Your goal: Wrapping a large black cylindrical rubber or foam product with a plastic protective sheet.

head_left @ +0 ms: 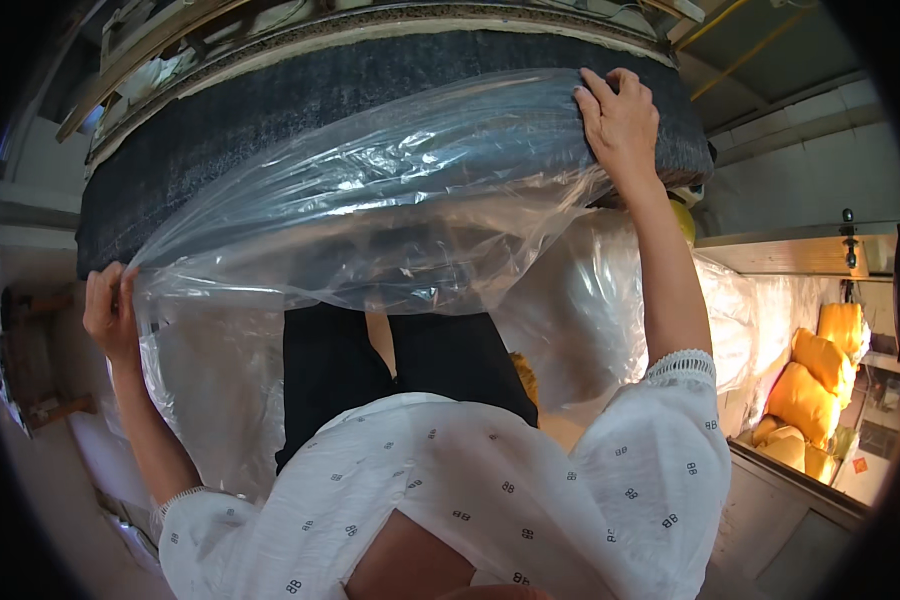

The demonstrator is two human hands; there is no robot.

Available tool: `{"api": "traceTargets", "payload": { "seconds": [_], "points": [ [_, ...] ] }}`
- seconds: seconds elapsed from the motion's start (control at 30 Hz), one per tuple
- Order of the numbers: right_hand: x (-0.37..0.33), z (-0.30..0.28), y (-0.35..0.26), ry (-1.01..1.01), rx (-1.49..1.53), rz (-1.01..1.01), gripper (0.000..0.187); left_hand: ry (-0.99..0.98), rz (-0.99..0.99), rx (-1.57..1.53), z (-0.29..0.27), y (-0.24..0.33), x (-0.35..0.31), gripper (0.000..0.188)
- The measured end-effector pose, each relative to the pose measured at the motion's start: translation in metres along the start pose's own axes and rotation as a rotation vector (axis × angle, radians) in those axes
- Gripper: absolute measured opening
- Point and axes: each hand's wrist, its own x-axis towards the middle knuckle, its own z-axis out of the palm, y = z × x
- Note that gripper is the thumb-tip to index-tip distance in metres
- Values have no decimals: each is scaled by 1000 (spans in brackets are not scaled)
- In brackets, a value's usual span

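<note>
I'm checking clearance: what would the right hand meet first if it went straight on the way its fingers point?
The right hand would probably meet the dark cloth first, just ahead. Depth is unclear from one view, so it might pass above, towards the ledge behind.

Left head-worn fisheye, facing down from above white top (530,470); left hand (110,315) and right hand (625,130) both in close view.

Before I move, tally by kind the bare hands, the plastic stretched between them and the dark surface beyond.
Bare hands: 2 (left hand, right hand)
Clear plastic span: 1, layers uncertain
Dark surface: 1
Total: 4
</note>
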Motion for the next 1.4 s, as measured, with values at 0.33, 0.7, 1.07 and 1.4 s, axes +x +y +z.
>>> {"api": "traceTargets", "payload": {
  "seconds": [0.33, 0.7, 1.07, 1.4],
  "points": [
    [-14, -8, -4, 38, 64, -39, 23, -12, 45, -2, -5, 11, -6, 16],
    [6, 15, 31, -18, 323, 172, 21, -69, 6, 145, -12, 18, -74, 18],
    [72, 12, 10, 54, 1400, 458, 14, 473, -943, -905, 31, -1, 0, 22],
    [92, 99, 3, 346, 723, 490, 17, 158, -682, -302, 160, -113, 100, 36]
  ]
}}
